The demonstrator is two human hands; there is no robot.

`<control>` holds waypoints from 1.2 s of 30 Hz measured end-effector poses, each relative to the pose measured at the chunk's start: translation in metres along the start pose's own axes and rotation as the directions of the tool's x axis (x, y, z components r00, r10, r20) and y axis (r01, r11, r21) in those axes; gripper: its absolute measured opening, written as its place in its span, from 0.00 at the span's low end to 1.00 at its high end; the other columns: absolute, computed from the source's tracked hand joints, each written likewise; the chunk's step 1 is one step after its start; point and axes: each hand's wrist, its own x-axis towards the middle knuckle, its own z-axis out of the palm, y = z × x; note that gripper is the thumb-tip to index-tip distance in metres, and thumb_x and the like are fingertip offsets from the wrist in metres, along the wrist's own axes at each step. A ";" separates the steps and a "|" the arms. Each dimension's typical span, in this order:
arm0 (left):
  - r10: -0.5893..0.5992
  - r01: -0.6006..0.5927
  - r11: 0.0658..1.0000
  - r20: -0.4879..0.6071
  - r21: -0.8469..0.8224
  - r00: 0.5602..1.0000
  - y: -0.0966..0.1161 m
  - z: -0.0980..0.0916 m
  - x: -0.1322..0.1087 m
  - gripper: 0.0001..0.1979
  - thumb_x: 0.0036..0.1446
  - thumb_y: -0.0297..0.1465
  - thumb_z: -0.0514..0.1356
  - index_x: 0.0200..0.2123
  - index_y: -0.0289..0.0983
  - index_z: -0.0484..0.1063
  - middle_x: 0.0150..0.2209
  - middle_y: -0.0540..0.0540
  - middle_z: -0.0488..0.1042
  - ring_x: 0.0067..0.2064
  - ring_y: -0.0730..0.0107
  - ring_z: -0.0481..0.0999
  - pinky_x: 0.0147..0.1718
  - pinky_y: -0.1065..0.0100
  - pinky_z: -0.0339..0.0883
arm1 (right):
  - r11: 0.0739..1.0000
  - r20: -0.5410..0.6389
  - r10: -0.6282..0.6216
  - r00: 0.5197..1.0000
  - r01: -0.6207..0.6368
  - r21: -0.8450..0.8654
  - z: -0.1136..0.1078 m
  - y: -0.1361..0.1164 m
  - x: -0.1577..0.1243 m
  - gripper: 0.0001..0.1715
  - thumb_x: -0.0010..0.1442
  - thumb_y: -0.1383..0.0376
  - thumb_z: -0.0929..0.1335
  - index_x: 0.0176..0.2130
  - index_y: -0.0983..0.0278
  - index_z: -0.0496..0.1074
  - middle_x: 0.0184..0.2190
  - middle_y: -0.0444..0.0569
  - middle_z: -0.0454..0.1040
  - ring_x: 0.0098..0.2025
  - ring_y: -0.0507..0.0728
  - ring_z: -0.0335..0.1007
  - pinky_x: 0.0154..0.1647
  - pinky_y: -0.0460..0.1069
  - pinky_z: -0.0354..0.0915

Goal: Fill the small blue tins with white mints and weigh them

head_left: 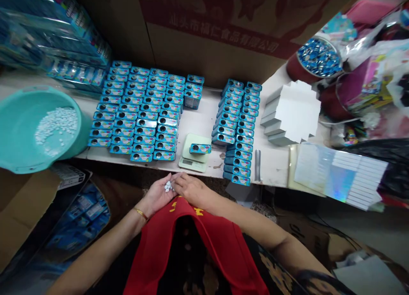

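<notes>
My left hand (pixel 158 193) is cupped palm up below the table's front edge, holding several small white tablets (pixel 168 186). Over its fingers bends my right hand (pixel 191 188), its fingertips close to the tablets; what they pinch, if anything, is too small to make out. Just beyond the hands, a blue tin (pixel 200 148) lies on a pale green scale (pixel 194 158). A turquoise basin (pixel 19 133) at the left contains many more white tablets (pixel 62 122).
Rows of blue tins (pixel 143 116) stand left of the scale, more rows (pixel 241 129) right of it. A large cardboard box (pixel 204 27) rises behind. White card stacks (pixel 295 112) and a red bucket of blue-and-silver pieces (pixel 297 71) are at the right.
</notes>
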 end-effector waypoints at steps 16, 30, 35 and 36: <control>0.066 -0.066 0.998 -0.003 0.013 0.998 0.009 0.027 0.023 0.10 0.56 0.24 0.51 0.34 0.28 0.71 0.33 0.38 0.76 0.39 0.62 0.75 0.43 0.60 0.68 | 0.921 -0.334 0.302 0.893 -0.183 0.343 0.002 0.052 -0.004 0.10 0.59 0.69 0.61 0.41 0.66 0.68 0.37 0.52 0.68 0.41 0.53 0.63 0.43 0.48 0.63; 0.127 -0.127 0.992 -0.015 0.027 0.992 0.017 0.035 0.022 0.12 0.55 0.25 0.53 0.41 0.25 0.70 0.41 0.32 0.74 0.49 0.56 0.71 0.47 0.61 0.66 | 0.887 -0.309 0.456 0.835 -0.398 0.235 -0.012 0.101 0.013 0.13 0.60 0.71 0.60 0.40 0.65 0.71 0.39 0.52 0.69 0.42 0.55 0.65 0.44 0.48 0.62; 0.124 -0.124 0.992 0.011 0.011 0.992 0.014 0.028 0.013 0.12 0.56 0.24 0.52 0.40 0.26 0.70 0.39 0.35 0.75 0.44 0.60 0.74 0.45 0.61 0.66 | 0.909 -0.395 0.404 0.825 -0.314 0.275 -0.013 0.065 -0.001 0.14 0.61 0.69 0.58 0.43 0.65 0.69 0.39 0.53 0.71 0.44 0.55 0.65 0.47 0.50 0.63; 0.113 -0.113 0.994 0.023 0.008 0.993 0.011 0.025 0.011 0.12 0.57 0.25 0.51 0.40 0.27 0.71 0.36 0.37 0.76 0.41 0.63 0.75 0.43 0.62 0.67 | 0.936 -0.358 0.328 0.874 -0.251 0.246 -0.011 0.052 -0.003 0.15 0.61 0.68 0.59 0.45 0.65 0.68 0.41 0.53 0.70 0.45 0.55 0.64 0.48 0.51 0.62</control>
